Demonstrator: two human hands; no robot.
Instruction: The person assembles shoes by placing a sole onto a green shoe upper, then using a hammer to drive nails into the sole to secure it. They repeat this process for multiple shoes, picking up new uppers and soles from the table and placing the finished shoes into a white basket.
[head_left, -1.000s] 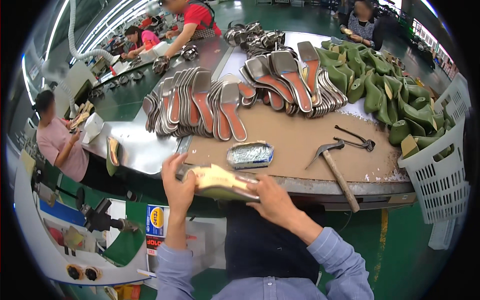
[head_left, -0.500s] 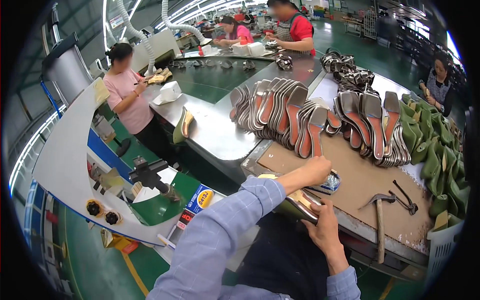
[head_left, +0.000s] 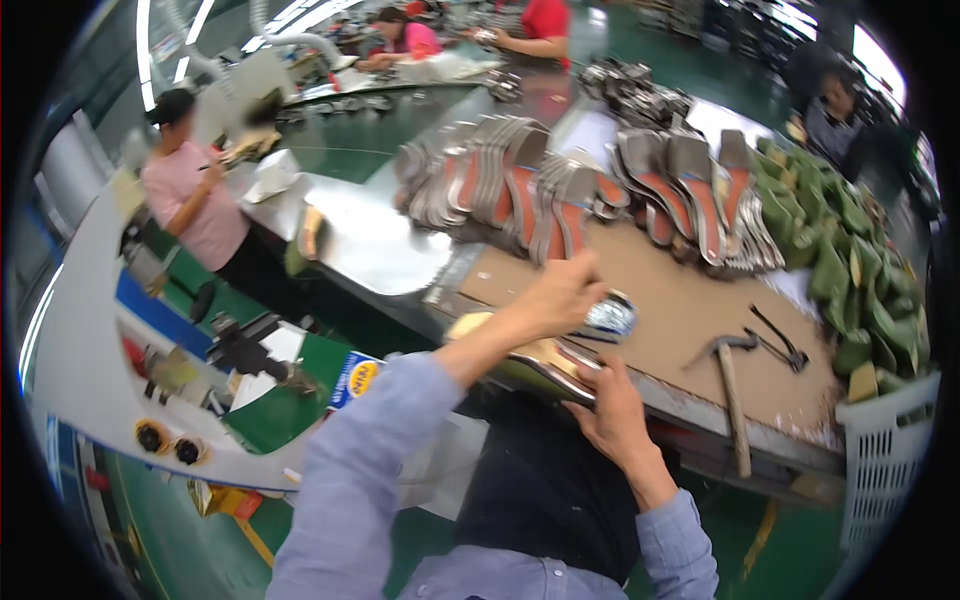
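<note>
My right hand [head_left: 612, 412] is wrapped round one end of a green shoe last [head_left: 520, 378], with a pale and metallic sole piece [head_left: 550, 358] lying along its upturned face. The last is tilted above my lap, beside the bench edge. My left hand [head_left: 560, 292] reaches across the last with its fingers drawn together; anything in them is too small or blurred to make out. Just right of those fingers stands a small open box [head_left: 612, 318] of shiny small metal pieces. Beyond the fingertips are stacked metal-edged insoles [head_left: 520, 185] with reddish faces.
A hammer [head_left: 733, 400] and pincers [head_left: 780, 338] lie on the brown bench board [head_left: 670, 300]. Green lasts [head_left: 850, 270] are heaped at right above a white crate [head_left: 885, 460]. A machine [head_left: 80, 330] curves along the left. Co-workers stand beyond, one in pink [head_left: 195, 190].
The whole view has shifted, so the bench sits higher and further left. My left hand has drawn slightly left of the small box, showing more of it. The right hand keeps its hold.
</note>
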